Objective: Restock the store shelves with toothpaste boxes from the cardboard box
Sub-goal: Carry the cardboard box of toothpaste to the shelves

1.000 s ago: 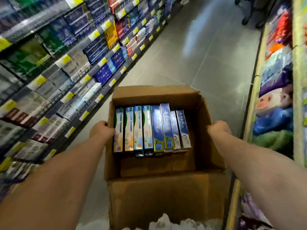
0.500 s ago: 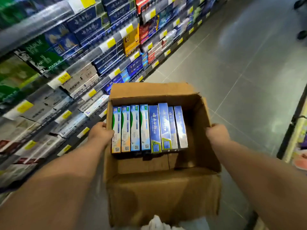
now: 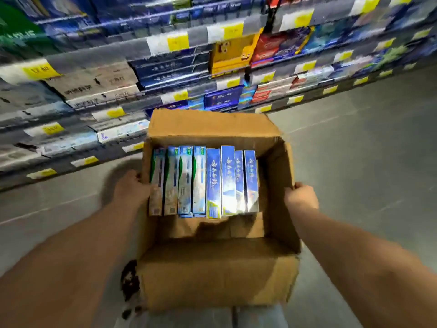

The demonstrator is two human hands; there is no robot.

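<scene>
Gripping the cardboard box (image 3: pixel 212 275) by its side walls, left hand (image 3: pixel 132 188) and right hand (image 3: pixel 301 196) flank the toothpaste boxes (image 3: pixel 205 181) — long axes pointing at the shelves (image 3: pixel 101 54), row nearer the left.

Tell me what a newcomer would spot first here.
The open box at centre, with a row of blue and green toothpaste boxes packed at its far end. The left hand and right hand grip its side walls. Behind, blurred shelves with yellow tags fill the top.
</scene>
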